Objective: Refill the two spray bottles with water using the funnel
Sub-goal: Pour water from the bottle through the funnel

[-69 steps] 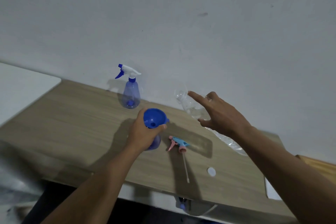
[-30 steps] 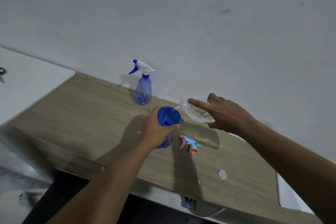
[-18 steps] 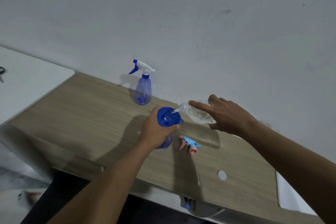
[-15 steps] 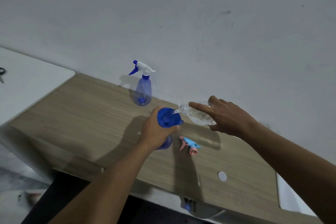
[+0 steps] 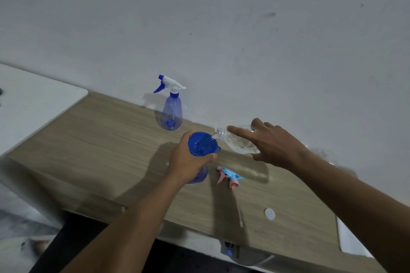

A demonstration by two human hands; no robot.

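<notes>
Blue funnel [image 5: 203, 143]: seated on top of the near spray bottle, bowl up, water glinting inside; about mid-counter.
Near spray bottle [image 5: 200, 176]: translucent blue, upright on the counter, trigger head off, mostly hidden behind the left hand.
Left hand [image 5: 188, 160]: wrapped round the funnel's stem and the bottle's neck; fingers [image 5: 185, 139] curled tight just under the bowl, thumb on the right side.
Water bottle [image 5: 236, 143]: clear plastic, uncapped, tipped down to the left, mouth at the funnel's right rim, a short thread of water passing into the bowl.
Right hand [image 5: 270, 142]: gripping the water bottle from above; fingers [image 5: 237, 132] with the forefinger laid straight along the neck, the rest curled over the body, thumb beneath.
Far spray bottle [image 5: 172, 113]: upright at the far edge against the wall, white-and-blue trigger head screwed on, apart from the funnel.
Pink-and-blue trigger head [image 5: 229, 177]: on its side just right of the near spray bottle, dip tube trailing toward the near edge.
White cap [image 5: 269, 214]: flat on the counter, near right, well apart from both spray bottles.
Counter [image 5: 99, 150]: pale wood grain.
</notes>
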